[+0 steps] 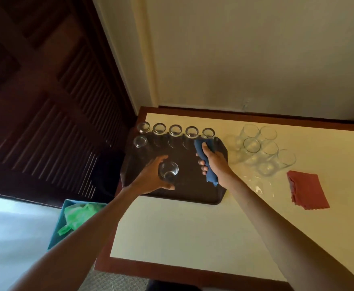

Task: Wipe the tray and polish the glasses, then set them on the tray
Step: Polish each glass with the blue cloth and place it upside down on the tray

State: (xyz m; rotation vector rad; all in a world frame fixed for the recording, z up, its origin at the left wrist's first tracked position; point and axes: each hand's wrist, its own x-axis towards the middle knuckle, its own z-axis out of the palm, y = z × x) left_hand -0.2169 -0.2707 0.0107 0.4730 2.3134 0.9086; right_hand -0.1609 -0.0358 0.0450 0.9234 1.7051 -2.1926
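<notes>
A dark brown tray (192, 192) lies on the left half of the table. Several clear glasses (175, 130) stand in a row along its far edge, with one more (140, 141) at the left. My left hand (150, 175) grips a clear glass (168, 171) over the middle of the tray; whether it touches the tray I cannot tell. My right hand (213, 162) holds a crumpled blue cloth (208, 162) above the tray's right side. Right of the tray, a cluster of several glasses (262, 148) stands on the table.
A folded red cloth (307, 189) lies on the cream table (182, 234) at the right. The wall runs behind the table. A dark louvred door stands to the left. A teal bin (59, 227) with a green bag sits on the floor beside the table.
</notes>
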